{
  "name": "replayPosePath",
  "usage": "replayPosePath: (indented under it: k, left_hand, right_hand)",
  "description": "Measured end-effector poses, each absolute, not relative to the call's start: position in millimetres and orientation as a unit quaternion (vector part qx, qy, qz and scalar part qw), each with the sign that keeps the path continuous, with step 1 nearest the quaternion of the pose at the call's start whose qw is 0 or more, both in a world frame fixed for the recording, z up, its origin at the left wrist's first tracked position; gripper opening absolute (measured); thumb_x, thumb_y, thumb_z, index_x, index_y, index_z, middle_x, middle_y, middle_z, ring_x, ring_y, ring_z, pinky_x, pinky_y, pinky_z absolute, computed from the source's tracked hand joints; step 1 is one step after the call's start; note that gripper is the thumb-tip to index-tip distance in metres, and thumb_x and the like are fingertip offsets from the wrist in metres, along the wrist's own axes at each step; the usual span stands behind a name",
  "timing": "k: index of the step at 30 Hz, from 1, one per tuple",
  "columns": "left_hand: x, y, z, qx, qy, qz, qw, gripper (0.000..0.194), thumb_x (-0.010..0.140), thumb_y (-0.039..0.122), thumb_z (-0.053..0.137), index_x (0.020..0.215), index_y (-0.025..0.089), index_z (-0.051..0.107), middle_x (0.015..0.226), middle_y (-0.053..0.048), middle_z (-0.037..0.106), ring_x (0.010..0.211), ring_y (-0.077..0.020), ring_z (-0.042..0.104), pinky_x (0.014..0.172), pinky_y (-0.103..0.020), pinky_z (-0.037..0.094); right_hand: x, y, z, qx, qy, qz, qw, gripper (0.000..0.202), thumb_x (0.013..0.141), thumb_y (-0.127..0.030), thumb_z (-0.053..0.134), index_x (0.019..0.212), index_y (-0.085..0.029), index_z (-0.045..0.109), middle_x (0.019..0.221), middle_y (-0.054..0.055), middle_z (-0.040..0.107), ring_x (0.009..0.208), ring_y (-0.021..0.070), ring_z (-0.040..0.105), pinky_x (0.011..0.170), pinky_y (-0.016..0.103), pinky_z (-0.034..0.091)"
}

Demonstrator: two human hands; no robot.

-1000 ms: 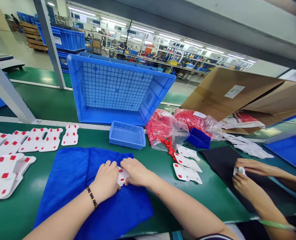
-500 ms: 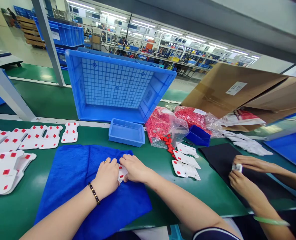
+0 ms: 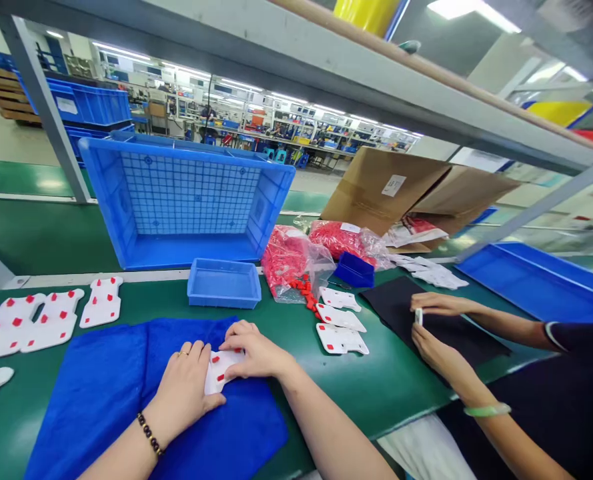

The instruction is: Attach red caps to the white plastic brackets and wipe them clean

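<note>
A white plastic plate with red square inserts (image 3: 216,375) lies on a blue cloth (image 3: 101,373), partly covered by my hands. My left hand (image 3: 186,377) grips its left side, thumb at the near edge and fingers along the far part. From the right, my right hand (image 3: 253,352) holds the plate's other side with bent fingers, thumb over its face. Red inserts show between the two hands. Similar white plates with red inserts (image 3: 56,319) lie in a row to the left. Several more plates (image 3: 341,318) sit to the right beside loose red pieces (image 3: 305,290).
Behind the cloth stand a small blue tray (image 3: 225,283) and a large tilted blue crate (image 3: 191,200). Bags of red pieces (image 3: 289,260) lie beside a dark blue bin (image 3: 355,269). At right, a co-worker's hands (image 3: 436,327) hold a small white piece over a black mat (image 3: 391,300).
The camera view has swung right and tilted. My hands have moved slightly apart around the plate, and more of its face and red inserts shows.
</note>
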State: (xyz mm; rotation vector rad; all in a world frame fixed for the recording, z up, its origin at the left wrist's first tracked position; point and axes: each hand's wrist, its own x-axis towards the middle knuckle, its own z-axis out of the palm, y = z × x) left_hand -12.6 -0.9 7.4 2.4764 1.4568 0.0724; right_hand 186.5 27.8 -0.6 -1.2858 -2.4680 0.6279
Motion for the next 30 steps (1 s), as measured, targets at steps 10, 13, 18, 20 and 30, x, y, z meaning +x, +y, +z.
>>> replayPosePath:
  k: [10,13,18,20,30]
  left_hand:
    - [-12,5,-2,0.869,0.475,0.053,0.129,0.054,0.069,0.038,0.052,0.119,0.015,0.049,0.119,-0.012,0.048,0.11,-0.028,0.039,0.093,-0.039,0.029]
    - [-14,3,-2,0.871,0.474,0.061,0.116,0.056,0.068,0.031,0.051,0.121,0.016,0.046,0.117,-0.012,0.047,0.108,-0.0275,0.04,0.093,-0.039,0.029]
    - [-17,0,3,0.881,0.457,0.057,0.107,0.057,0.066,0.023,0.051,0.122,0.019,0.045,0.114,-0.011,0.047,0.104,-0.0268,0.041,0.09,-0.04,0.03]
    - [-17,0,4,0.88,0.457,0.059,0.112,0.055,0.066,0.027,0.054,0.119,0.02,0.047,0.114,-0.011,0.047,0.104,-0.0274,0.041,0.09,-0.04,0.03]
    - [-15,2,6,0.868,0.463,0.119,0.131,0.033,0.072,0.031,0.056,0.102,0.02,0.05,0.105,-0.007,0.051,0.099,-0.0248,0.045,0.084,-0.038,0.036]
  right_hand:
    - [303,62,-28,-0.848,-0.499,-0.108,0.143,0.022,0.078,-0.018,0.048,0.089,-0.017,0.066,0.101,0.015,0.056,0.098,0.0309,0.043,0.083,0.046,0.026]
    - [321,60,-37,-0.872,-0.46,-0.11,0.128,0.027,0.076,-0.013,0.044,0.092,-0.018,0.065,0.101,0.015,0.055,0.1,0.0319,0.041,0.086,0.051,0.02]
    - [330,63,-46,-0.86,-0.45,-0.056,0.232,0.024,0.075,-0.011,0.046,0.085,-0.017,0.067,0.098,0.014,0.057,0.106,0.0322,0.036,0.088,0.052,0.015]
    - [330,66,-48,-0.846,-0.444,-0.034,0.293,0.021,0.076,-0.015,0.048,0.082,-0.016,0.068,0.098,0.014,0.058,0.109,0.0328,0.033,0.09,0.052,0.014]
    - [312,78,-51,-0.688,-0.472,0.184,0.52,0.043,0.075,-0.049,0.046,0.094,-0.014,0.063,0.074,0.008,0.065,0.067,0.0196,0.058,0.064,0.034,0.045]
